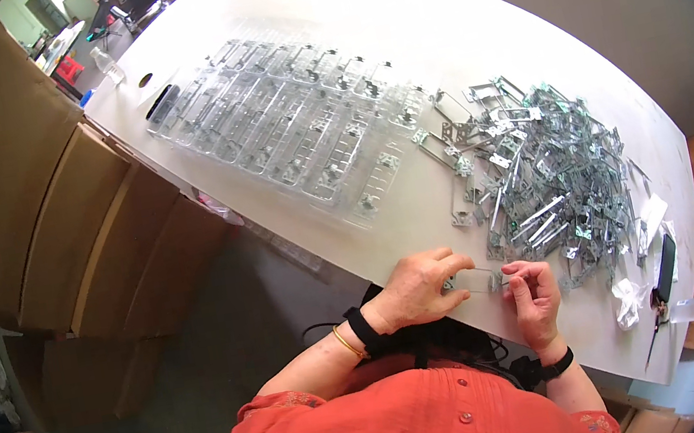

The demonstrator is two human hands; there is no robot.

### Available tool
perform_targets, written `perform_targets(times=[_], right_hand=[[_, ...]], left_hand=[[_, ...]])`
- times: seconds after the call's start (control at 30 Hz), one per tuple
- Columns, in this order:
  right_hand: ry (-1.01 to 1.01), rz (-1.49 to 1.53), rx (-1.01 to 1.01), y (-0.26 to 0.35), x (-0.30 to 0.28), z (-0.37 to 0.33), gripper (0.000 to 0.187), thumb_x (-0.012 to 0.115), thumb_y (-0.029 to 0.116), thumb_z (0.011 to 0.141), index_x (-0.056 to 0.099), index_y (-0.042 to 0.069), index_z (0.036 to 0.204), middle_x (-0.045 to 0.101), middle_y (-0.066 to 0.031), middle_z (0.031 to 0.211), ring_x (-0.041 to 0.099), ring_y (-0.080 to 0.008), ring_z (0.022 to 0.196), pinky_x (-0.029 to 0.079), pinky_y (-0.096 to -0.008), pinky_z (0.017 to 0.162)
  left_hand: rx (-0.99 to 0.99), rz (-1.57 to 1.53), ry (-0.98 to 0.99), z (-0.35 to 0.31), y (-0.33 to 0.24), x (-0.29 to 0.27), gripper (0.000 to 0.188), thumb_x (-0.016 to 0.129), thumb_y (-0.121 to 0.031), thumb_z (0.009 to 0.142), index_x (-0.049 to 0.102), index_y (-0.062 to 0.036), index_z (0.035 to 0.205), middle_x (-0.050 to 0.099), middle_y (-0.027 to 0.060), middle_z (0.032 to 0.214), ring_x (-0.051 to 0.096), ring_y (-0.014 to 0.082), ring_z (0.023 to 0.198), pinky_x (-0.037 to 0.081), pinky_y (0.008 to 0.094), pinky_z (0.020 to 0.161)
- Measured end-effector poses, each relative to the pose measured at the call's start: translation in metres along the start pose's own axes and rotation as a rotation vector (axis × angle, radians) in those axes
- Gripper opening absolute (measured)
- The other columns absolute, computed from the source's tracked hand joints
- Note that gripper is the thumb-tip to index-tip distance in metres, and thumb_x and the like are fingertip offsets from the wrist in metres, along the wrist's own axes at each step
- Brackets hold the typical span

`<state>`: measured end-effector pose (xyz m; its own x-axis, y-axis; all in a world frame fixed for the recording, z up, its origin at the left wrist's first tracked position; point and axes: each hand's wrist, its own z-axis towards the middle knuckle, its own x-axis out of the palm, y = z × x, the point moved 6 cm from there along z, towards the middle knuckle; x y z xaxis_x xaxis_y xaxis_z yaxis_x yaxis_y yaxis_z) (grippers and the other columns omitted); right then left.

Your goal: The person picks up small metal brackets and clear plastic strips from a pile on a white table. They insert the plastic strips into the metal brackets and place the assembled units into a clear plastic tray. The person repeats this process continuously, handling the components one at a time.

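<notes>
And here you are at the lower centre of the frame, the metal frame (481, 282) held just over the edge of the tabletop (519, 36), your left hand (419, 287) curling its grip around one end, thumb and forefinger slightly apart, your right hand (533, 294) pinching at the other. Up toward the upper left, rows of clear trays (320, 193) already carry metal pieces, while the big loose heap (559, 167) at right suggests plenty remains and this piece is only midway through handling.
</notes>
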<state>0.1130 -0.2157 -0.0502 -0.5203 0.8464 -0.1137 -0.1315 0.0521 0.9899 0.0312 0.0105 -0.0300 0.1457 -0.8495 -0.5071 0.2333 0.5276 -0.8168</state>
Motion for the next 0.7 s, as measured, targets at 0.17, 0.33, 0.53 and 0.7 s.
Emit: perform_targets(times=[0.17, 0.33, 0.53, 0.7], right_hand=[[0.046, -0.035, 0.009, 0.000, 0.002, 0.001, 0.010, 0.064, 0.014, 0.114, 0.058, 0.007, 0.115, 0.072, -0.0135, 0.127, 0.062, -0.0055, 0.081, 0.054, -0.0234, 0.078], [0.071, -0.013, 0.050, 0.004, 0.004, 0.002, 0.008, 0.067, 0.007, 0.110, 0.060, 0.005, 0.112, 0.077, -0.0123, 0.120, 0.062, -0.0058, 0.077, 0.053, -0.0235, 0.073], [0.117, -0.010, 0.091, 0.007, 0.005, -0.004, 0.008, 0.068, 0.005, 0.109, 0.061, 0.004, 0.113, 0.076, -0.0098, 0.117, 0.063, -0.0057, 0.080, 0.052, -0.0227, 0.073], [0.134, -0.074, 0.100, 0.007, 0.011, -0.004, 0.006, 0.068, 0.006, 0.110, 0.062, 0.005, 0.112, 0.074, -0.0035, 0.107, 0.060, -0.0043, 0.079, 0.050, -0.0217, 0.071]], left_hand=[[-0.012, 0.078, 0.075, 0.002, 0.001, 0.007, 0.046, 0.088, -0.020, 0.086, 0.073, -0.0179, 0.129, 0.065, 0.0124, 0.100, 0.069, 0.0359, 0.088, 0.057, 0.0474, 0.076], [-0.051, 0.111, 0.126, 0.005, 0.003, 0.012, 0.048, 0.086, -0.019, 0.089, 0.070, -0.0181, 0.134, 0.064, 0.0157, 0.113, 0.070, 0.0394, 0.096, 0.058, 0.0496, 0.082], [-0.028, 0.084, 0.146, 0.006, -0.004, 0.011, 0.044, 0.077, -0.010, 0.091, 0.068, -0.0126, 0.134, 0.063, 0.0214, 0.130, 0.070, 0.0455, 0.109, 0.059, 0.0516, 0.090], [0.016, 0.019, 0.113, 0.006, -0.006, 0.013, 0.044, 0.065, 0.002, 0.090, 0.066, -0.0046, 0.133, 0.061, 0.0263, 0.141, 0.067, 0.0503, 0.120, 0.057, 0.0518, 0.099]])
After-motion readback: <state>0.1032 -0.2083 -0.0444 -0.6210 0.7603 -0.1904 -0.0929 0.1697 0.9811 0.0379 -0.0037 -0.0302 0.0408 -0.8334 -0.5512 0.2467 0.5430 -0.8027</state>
